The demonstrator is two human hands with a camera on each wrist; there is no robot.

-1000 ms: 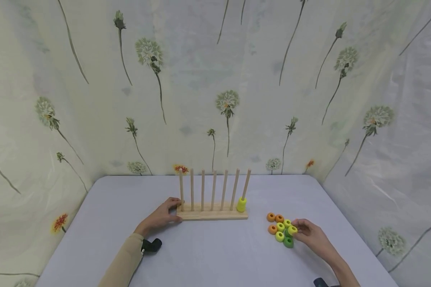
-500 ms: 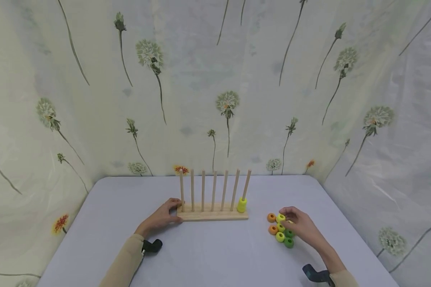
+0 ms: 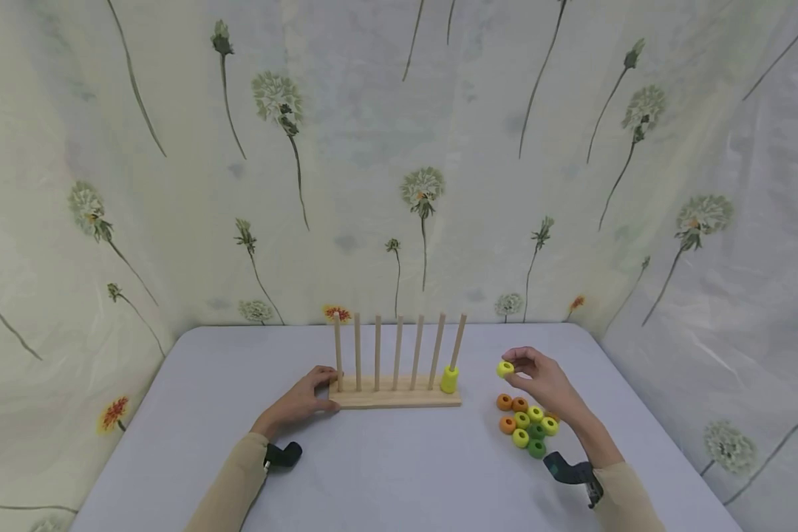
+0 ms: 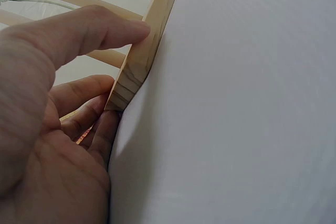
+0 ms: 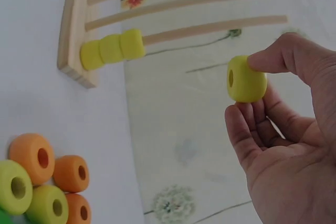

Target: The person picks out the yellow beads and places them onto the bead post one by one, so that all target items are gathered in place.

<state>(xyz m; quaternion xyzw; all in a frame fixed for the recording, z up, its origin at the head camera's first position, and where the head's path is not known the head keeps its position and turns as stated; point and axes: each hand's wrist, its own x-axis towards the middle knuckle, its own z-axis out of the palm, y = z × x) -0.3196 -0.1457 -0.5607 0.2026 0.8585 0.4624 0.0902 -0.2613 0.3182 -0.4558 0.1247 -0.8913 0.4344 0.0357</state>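
My left hand (image 3: 301, 397) grips the left end of a wooden peg rack (image 3: 399, 399). In the left wrist view, the thumb lies on one edge of its base (image 4: 142, 56) and fingers touch the end. Between the thumb and fingers of my right hand (image 3: 547, 384) is a yellow bead (image 5: 249, 80), pinched in the air right of the rack. Its hole shows in the right wrist view. Three yellow beads (image 5: 113, 49) are stacked on the rack's rightmost peg (image 3: 458, 341); the other pegs are bare.
Below my right hand lies a cluster of loose beads on the white table (image 3: 399, 473): orange beads (image 3: 507, 425), yellow beads (image 3: 521, 439) and green beads (image 3: 536, 449). A flower-printed curtain (image 3: 346, 185) rises behind the table and along both sides.
My right hand has lifted the yellow bead off the cluster and carried it up and leftward, toward the rack's side. My left hand keeps its grip on the rack in the same place.
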